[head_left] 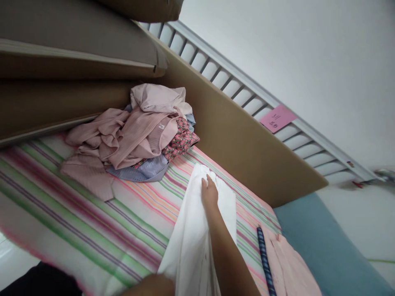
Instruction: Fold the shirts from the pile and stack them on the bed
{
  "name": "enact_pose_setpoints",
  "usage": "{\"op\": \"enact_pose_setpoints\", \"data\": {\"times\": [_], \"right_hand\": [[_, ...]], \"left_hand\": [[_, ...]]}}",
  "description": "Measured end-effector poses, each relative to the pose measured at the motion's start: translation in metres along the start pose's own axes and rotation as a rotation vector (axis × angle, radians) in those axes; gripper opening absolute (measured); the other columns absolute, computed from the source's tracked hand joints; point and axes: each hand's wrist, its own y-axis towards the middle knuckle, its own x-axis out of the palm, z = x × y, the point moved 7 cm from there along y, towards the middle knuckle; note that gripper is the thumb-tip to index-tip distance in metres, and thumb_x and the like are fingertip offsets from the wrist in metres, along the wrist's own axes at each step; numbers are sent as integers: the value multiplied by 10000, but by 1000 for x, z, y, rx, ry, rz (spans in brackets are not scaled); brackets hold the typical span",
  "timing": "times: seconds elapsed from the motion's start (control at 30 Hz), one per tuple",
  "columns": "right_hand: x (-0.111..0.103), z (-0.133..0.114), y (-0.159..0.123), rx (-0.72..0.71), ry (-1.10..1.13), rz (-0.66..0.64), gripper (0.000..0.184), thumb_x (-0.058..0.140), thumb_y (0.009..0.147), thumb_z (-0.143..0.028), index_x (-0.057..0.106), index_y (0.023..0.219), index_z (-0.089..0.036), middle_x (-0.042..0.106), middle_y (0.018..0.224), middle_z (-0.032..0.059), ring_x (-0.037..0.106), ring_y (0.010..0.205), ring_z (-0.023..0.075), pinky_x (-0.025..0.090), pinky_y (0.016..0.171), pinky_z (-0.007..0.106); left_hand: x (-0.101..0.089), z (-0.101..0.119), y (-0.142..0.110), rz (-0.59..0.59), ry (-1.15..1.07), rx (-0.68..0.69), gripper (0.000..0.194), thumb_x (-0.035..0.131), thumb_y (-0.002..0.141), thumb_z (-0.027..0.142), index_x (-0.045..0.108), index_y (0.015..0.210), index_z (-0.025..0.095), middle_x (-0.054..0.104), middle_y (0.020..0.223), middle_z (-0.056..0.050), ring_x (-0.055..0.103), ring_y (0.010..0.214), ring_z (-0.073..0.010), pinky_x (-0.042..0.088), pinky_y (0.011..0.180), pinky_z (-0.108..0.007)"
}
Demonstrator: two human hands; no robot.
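A white garment (191,230), partly folded lengthwise, lies over the striped sheet (138,218). My right hand (210,192) is at its far end, fingers closed on the cloth. Low in the picture, my left hand (152,285) is blurred and cut off by the edge, beside the near part of the white garment; its fingers cannot be made out. Left of the far end sits a rumpled heap of clothes (132,139), mostly pink, with a floral piece (182,139) and a blue-grey piece (148,169).
A brown board (234,135) runs along the bed's far side, before a white slatted radiator (228,84) bearing a pink note (278,118). Brown cushions (77,37) rise at upper left. A pink garment (290,263) and dark plaid cloth (266,261) lie near a teal surface (327,238).
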Motion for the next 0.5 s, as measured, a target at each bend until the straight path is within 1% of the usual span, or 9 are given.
{"op": "enact_pose_setpoints", "data": {"times": [0.07,0.13,0.2,0.27,0.3,0.37,0.43,0.5], "right_hand": [[9,12,-18,-38,-55,-57,488,446,862,-369,457,1325,-216,356,1455,71,220,1376,207,128,1124,382],[20,22,-26,-43,-83,-106,479,491,850,-348,465,1317,-246,300,1484,59,147,1397,206,58,1129,414],[26,27,-25,-34,-70,-139,474,538,833,-334,482,1300,-270,307,1482,45,154,1396,201,62,1128,412],[19,27,-24,-22,-15,-163,451,606,788,-319,548,1231,-260,410,1423,42,261,1360,194,147,1121,374],[9,27,-28,-16,24,-163,434,632,761,-306,581,1188,-251,467,1379,36,328,1326,185,198,1109,349],[-23,34,-49,2,113,-126,394,643,733,-285,618,1123,-236,545,1303,19,425,1254,165,280,1077,306],[-64,58,-93,51,200,-41,374,610,735,-291,624,1102,-219,568,1273,21,465,1216,163,326,1052,296],[-104,101,-155,148,276,61,390,584,727,-342,622,1084,-191,585,1244,53,497,1184,195,371,1026,318]], "left_hand": [[-2,6,-9,-1,124,-82,161,618,648,298,580,540,185,666,608,-102,638,647,-243,460,577,-311],[-3,14,-19,-33,185,-121,176,641,608,307,554,506,193,633,559,-89,620,589,-247,447,537,-321],[-2,20,-27,-104,206,-144,291,617,625,362,489,420,200,560,459,-68,555,456,-218,417,465,-318],[1,22,-35,-201,203,-184,390,562,662,404,421,357,207,489,394,-48,467,357,-175,374,403,-300],[1,23,-38,-233,180,-184,396,545,672,404,414,355,205,482,393,-41,449,345,-161,362,391,-289],[0,25,-43,-244,94,-122,327,551,671,379,470,418,188,521,443,-32,479,384,-151,369,411,-263],[-5,22,-49,-173,-26,-24,244,578,666,370,538,528,171,564,504,-20,523,448,-148,387,451,-242],[-12,7,-56,-36,-130,39,246,594,671,395,552,595,165,569,527,-4,530,476,-137,387,472,-225]]}}
